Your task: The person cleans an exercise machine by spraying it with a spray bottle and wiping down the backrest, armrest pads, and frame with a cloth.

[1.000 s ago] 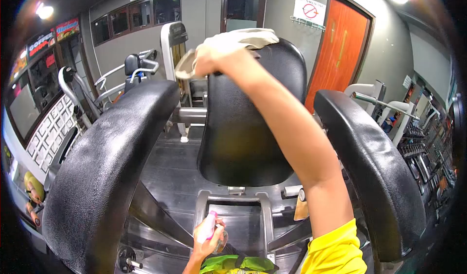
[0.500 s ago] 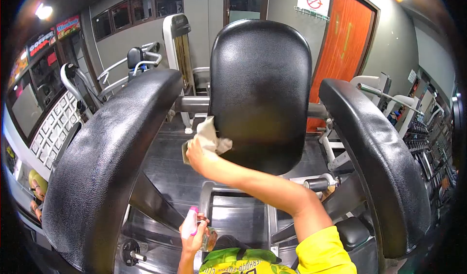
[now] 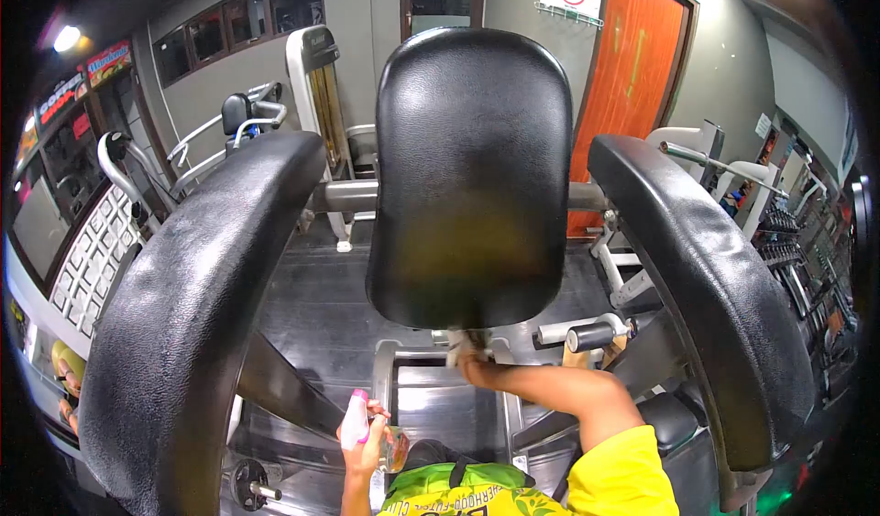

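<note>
Wiping judged in progress at the lower edge of the black backrest (image 3: 472, 177); finished and remaining areas could not be told apart. Backrest stood between curved side pads (image 3: 202, 305), upper part glossy, yellowish sheen below. Right hand (image 3: 472, 367) gripped a pale cloth (image 3: 465, 340), partly hidden; left hand (image 3: 360, 452) held a pink-and-white spray bottle (image 3: 356, 419).

The right hand (image 3: 474, 367) is appearing blurred, and its fingers are merging with the cloth (image 3: 465, 344) beneath the backrest (image 3: 469, 177). The left hand (image 3: 356, 452) is partly covering the spray bottle (image 3: 357, 415). The view's bottom edge is cutting the yellow shirt (image 3: 623, 470). One wall notice (image 3: 763, 126) is appearing unreadably small.
</note>
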`<move>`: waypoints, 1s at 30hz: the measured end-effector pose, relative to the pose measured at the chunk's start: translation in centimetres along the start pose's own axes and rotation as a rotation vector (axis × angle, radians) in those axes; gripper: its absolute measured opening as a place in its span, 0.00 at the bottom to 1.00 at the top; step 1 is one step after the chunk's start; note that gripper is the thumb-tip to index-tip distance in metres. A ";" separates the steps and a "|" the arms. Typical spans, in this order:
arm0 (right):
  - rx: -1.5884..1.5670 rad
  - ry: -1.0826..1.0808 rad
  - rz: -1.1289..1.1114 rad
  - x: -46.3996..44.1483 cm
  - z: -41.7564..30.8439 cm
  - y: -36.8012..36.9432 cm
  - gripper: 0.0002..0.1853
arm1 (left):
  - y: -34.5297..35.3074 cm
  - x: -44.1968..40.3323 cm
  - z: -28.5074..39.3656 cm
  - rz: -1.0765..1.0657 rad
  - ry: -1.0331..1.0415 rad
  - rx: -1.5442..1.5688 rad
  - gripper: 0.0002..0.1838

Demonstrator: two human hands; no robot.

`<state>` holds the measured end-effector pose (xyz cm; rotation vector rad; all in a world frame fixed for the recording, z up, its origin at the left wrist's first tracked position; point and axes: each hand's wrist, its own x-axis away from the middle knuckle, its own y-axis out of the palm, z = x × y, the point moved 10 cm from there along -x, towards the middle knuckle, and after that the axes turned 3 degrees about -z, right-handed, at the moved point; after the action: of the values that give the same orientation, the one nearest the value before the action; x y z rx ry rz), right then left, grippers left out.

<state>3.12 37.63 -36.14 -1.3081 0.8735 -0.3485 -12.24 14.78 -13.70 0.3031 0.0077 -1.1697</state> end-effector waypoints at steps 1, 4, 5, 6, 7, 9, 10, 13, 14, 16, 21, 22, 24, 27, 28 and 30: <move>-0.573 0.248 0.201 4.2 5.5 8.3 0.16 | 0.2 -0.1 -0.5 -0.029 -0.035 0.004 0.11; 0.760 -0.170 -0.227 3.1 2.0 -3.2 0.15 | 0.7 -0.4 -2.0 -0.125 -0.065 -0.032 0.12; 0.837 -0.188 -0.254 3.1 2.0 -4.4 0.15 | 1.2 -0.5 -2.3 -0.168 -0.051 -0.072 0.14; 0.882 -0.205 -0.274 2.8 2.0 -5.8 0.15 | 1.5 -0.5 -2.3 -0.175 -0.055 -0.072 0.14; 0.871 -0.206 -0.293 2.2 1.6 -7.5 0.15 | 1.9 -0.6 -1.9 -0.180 -0.039 -0.078 0.14; 0.285 0.012 -0.467 1.4 2.0 -7.8 0.17 | 2.0 -0.7 -1.5 -0.191 -0.025 -0.087 0.14; -0.308 0.221 -0.602 1.4 1.9 -6.8 0.19 | 1.9 -0.6 -1.8 -0.206 -0.046 -0.092 0.15; -1.475 0.492 -0.378 0.4 -2.5 -5.9 0.22 | 2.0 -0.2 -2.3 -0.217 -0.074 -0.085 0.15; -1.948 0.771 -0.318 0.3 -4.8 -6.2 0.23 | 1.9 -0.1 -2.3 -0.216 -0.084 -0.077 0.16; -2.833 0.686 -0.216 -2.1 -9.7 -7.3 0.24 | 1.7 0.0 -1.9 -0.179 -0.075 -0.068 0.16; -3.003 0.903 0.106 -3.1 -7.8 -4.8 0.22 | 0.7 0.6 -2.4 -0.144 -0.101 -0.087 0.18; -2.949 0.996 0.163 -2.7 -6.5 -5.2 0.22 | 0.6 0.6 -2.4 -0.127 -0.105 -0.076 0.18; -2.890 1.091 0.226 -0.9 -5.0 -8.2 0.23 | 0.5 0.7 -2.5 -0.114 -0.113 -0.063 0.18; -2.065 0.844 0.420 1.9 0.8 -16.5 0.24 | 0.6 0.2 -2.7 -0.130 -0.123 -0.092 0.18; -1.658 0.681 0.429 2.6 2.6 -19.4 0.25 | 0.8 0.1 -2.6 -0.139 -0.136 -0.091 0.18; -1.897 0.674 0.590 4.4 5.3 -20.0 0.27 | 1.5 -0.4 -2.5 -0.164 -0.155 -0.087 0.18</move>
<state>14.62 32.99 -19.03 -2.4883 2.3336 0.8387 -10.67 16.24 -15.69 0.1356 -0.0529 -1.3496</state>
